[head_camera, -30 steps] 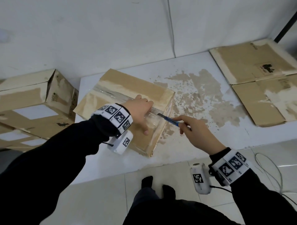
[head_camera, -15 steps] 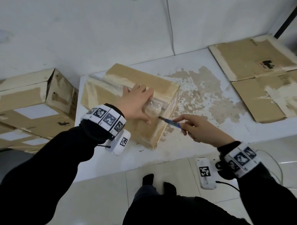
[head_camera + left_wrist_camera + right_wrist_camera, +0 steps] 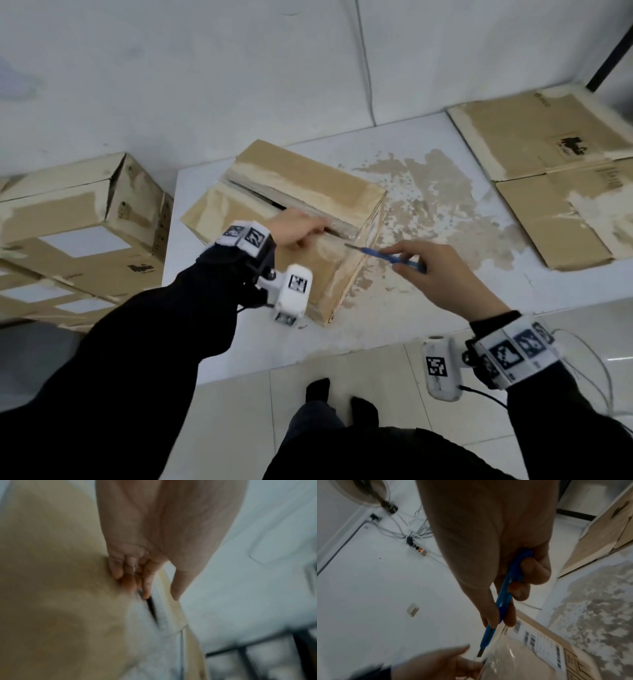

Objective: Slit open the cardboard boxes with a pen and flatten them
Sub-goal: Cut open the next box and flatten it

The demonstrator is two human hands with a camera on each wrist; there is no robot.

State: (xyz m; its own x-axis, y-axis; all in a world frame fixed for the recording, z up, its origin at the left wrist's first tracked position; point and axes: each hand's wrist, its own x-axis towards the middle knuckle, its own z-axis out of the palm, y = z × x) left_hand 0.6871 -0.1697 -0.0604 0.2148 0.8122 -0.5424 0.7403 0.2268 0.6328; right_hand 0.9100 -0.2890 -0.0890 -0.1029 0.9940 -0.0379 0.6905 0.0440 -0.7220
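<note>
1. Closed brown cardboard boxes (image 3: 78,219) with white labels are stacked at the far left.
2. A brown cardboard box (image 3: 301,192) with a slit top seam lies on the white worn table (image 3: 411,301).
3. The left hand (image 3: 294,231) has its fingertips (image 3: 145,586) curled into the open seam, gripping the near flap.
4. A slim blue pen (image 3: 387,255) is pinched by the right hand (image 3: 442,274), its tip at the box's right top edge.
5. Flattened brown cardboard (image 3: 561,178) lies at the far right.

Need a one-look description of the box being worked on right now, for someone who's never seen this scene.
Start at the white table against the wall. The box stands on its left part, beside the patch of worn paint. Unlike the flattened cardboard at the table's right end and the boxes off its left edge, its top seam gapes open, with the left hand at the slit and the blue pen by its near corner.
</note>
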